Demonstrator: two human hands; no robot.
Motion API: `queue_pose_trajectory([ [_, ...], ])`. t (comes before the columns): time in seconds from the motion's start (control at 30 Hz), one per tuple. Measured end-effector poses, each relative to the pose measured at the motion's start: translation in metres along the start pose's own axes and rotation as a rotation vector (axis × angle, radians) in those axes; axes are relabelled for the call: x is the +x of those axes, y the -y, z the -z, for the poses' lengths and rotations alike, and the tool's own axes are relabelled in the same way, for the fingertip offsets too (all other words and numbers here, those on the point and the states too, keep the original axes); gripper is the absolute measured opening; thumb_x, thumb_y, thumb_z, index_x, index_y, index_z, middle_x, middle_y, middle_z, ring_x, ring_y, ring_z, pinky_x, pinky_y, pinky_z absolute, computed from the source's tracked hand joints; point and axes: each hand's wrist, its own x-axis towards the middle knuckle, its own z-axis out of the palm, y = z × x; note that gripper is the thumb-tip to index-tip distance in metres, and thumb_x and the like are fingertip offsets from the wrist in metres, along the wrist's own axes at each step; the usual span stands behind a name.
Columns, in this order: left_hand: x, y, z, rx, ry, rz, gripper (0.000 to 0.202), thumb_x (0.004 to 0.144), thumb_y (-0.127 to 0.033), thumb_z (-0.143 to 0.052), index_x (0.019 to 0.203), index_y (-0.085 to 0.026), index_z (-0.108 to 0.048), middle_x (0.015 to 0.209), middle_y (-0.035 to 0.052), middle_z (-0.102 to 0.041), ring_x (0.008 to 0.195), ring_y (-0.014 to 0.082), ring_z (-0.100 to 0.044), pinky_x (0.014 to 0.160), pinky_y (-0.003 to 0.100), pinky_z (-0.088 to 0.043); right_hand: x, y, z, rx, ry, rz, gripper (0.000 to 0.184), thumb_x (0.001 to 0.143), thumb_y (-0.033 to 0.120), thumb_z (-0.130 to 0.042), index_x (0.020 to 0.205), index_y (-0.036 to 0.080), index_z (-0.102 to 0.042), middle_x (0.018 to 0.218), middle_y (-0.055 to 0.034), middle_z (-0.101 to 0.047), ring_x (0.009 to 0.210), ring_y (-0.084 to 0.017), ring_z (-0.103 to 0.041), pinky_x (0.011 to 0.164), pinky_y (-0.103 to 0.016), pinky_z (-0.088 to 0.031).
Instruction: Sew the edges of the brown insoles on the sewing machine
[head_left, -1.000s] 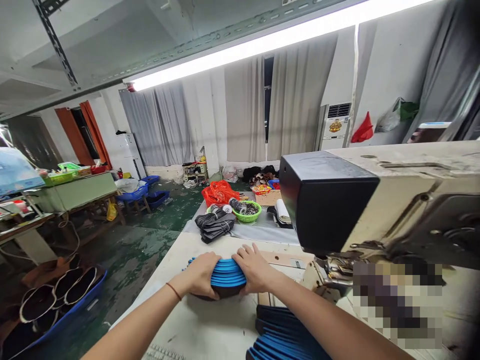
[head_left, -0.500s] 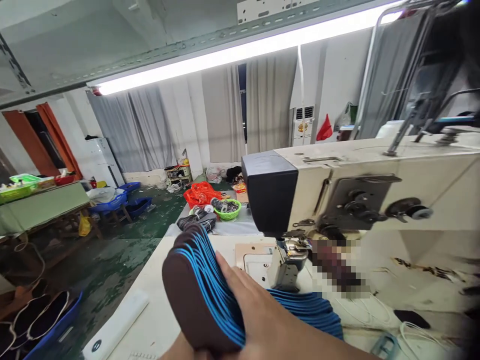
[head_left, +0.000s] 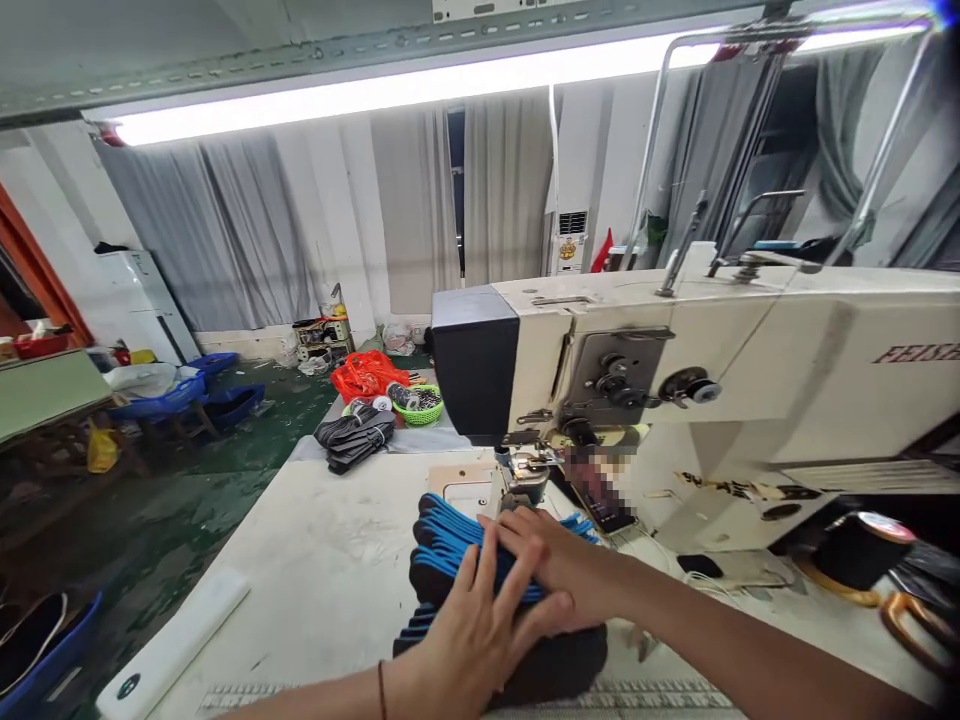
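A stack of dark, blue-edged shoe insoles point(head_left: 442, 535) lies fanned out on the white worktable of a sewing machine point(head_left: 712, 370), in front of its post. My left hand point(head_left: 476, 620) rests on top of the insoles with its fingers stretched and apart. Across from it, my right hand point(head_left: 574, 565) lies over the upper right of the stack, fingers extended leftward and touching the left fingertips. The palms and arms hide part of the insoles. One dark sole shape shows below the hands, near the table's front edge.
A phone point(head_left: 600, 490) leans by the machine's post. A black thread spool point(head_left: 862, 555) and orange-handled scissors point(head_left: 915, 630) are at right. Grey pieces point(head_left: 356, 435), a red bag point(head_left: 367, 375) and a green basket point(head_left: 420, 405) stand behind. A white bar point(head_left: 172, 645) is on the left.
The insoles, upright in my hands before, are now down on the table with the other insoles. Both hands lie on top of them. The view has turned to the right.
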Motion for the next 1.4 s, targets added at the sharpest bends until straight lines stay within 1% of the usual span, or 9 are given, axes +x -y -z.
queue_pose_trajectory([
  [0.2,0.024,0.011,0.008,0.168,0.103,0.211,0.152,0.033,-0.039,-0.095,0.151,-0.023,-0.001,0.155,0.0296,-0.010,0.128,0.0525,-0.037,0.100,0.067,-0.033,-0.079,-0.039,0.013,0.176,-0.228,-0.364,0.076,0.079,0.049,-0.063,0.146,0.023,-0.037,0.148,-0.0129,-0.039,0.135,-0.034,-0.035,0.107,-0.047,-0.034],
  [0.3,0.030,0.012,0.022,0.148,0.144,0.195,0.144,0.033,-0.040,-0.095,0.151,-0.026,-0.013,0.154,0.0244,-0.025,0.134,0.0541,-0.025,0.105,0.073,-0.014,-0.143,-0.078,0.004,0.125,-0.376,-0.653,0.031,0.084,0.037,-0.050,0.105,0.021,-0.067,0.107,-0.0110,-0.067,0.099,-0.029,-0.063,0.087,-0.039,-0.048],
  [0.4,0.037,0.013,0.035,0.077,0.249,0.262,0.139,0.034,-0.037,-0.095,0.150,-0.028,-0.018,0.154,0.0211,-0.027,0.140,0.0520,-0.006,0.108,0.072,-0.004,-0.194,-0.104,-0.026,0.112,-0.366,-0.816,0.018,0.076,0.027,-0.049,0.065,0.020,-0.061,0.066,-0.0088,-0.065,0.064,-0.027,-0.064,0.062,-0.038,-0.049],
  [0.47,0.039,0.015,0.039,0.017,0.269,0.323,0.139,0.037,-0.033,-0.094,0.150,-0.026,-0.013,0.156,0.0221,-0.021,0.142,0.0463,-0.008,0.112,0.064,-0.012,-0.210,-0.109,-0.053,0.127,-0.378,-0.824,0.012,0.071,0.026,-0.053,0.064,0.021,-0.061,0.068,-0.0085,-0.065,0.063,-0.026,-0.063,0.060,-0.036,-0.049],
  [0.57,0.040,0.018,0.038,-0.006,0.250,0.384,0.141,0.038,-0.029,-0.093,0.151,-0.018,-0.009,0.156,0.0269,-0.014,0.143,0.0420,-0.015,0.114,0.055,-0.020,-0.214,-0.108,-0.085,0.150,-0.427,-0.801,0.009,0.068,0.027,-0.056,0.061,0.023,-0.060,0.075,-0.0100,-0.065,0.072,-0.027,-0.061,0.067,-0.038,-0.050],
  [0.67,0.040,0.020,0.038,-0.013,0.222,0.368,0.143,0.035,-0.035,-0.093,0.150,-0.009,-0.012,0.148,0.0294,-0.031,0.136,0.0431,-0.030,0.113,0.054,-0.022,-0.211,-0.112,-0.096,0.190,-0.508,-0.808,0.017,0.073,0.033,-0.052,0.060,0.023,-0.057,0.074,-0.0112,-0.065,0.073,-0.029,-0.060,0.071,-0.042,-0.049],
  [0.8,0.041,0.020,0.039,-0.042,0.200,0.308,0.141,0.036,-0.038,-0.092,0.150,-0.012,-0.014,0.136,0.0217,-0.047,0.128,0.0412,-0.038,0.114,0.056,-0.016,-0.213,-0.128,-0.079,0.311,-0.644,-0.939,0.027,0.079,0.046,-0.049,0.070,0.023,-0.059,0.070,-0.0080,-0.068,0.067,-0.029,-0.062,0.066,-0.042,-0.050],
  [1.1,0.027,0.017,0.029,-0.097,0.241,0.299,0.129,0.054,-0.022,-0.084,0.150,-0.026,0.002,0.155,0.0157,-0.026,0.141,0.0386,-0.023,0.115,0.057,-0.012,-0.189,-0.126,-0.033,0.876,-1.107,-0.906,0.030,0.070,0.050,-0.065,0.079,0.024,-0.056,0.069,-0.0027,-0.070,0.068,-0.023,-0.069,0.073,-0.036,-0.059],
  [1.4,0.025,0.022,0.032,-0.152,0.242,0.301,0.122,0.056,-0.022,-0.080,0.151,-0.026,-0.003,0.157,0.0132,-0.023,0.142,0.0382,-0.022,0.115,0.058,-0.014,-0.180,-0.130,0.011,0.720,-0.889,-0.913,0.016,0.058,0.032,-0.072,0.073,0.025,-0.071,0.056,-0.0020,-0.069,0.056,-0.022,-0.063,0.055,-0.032,-0.052],
])
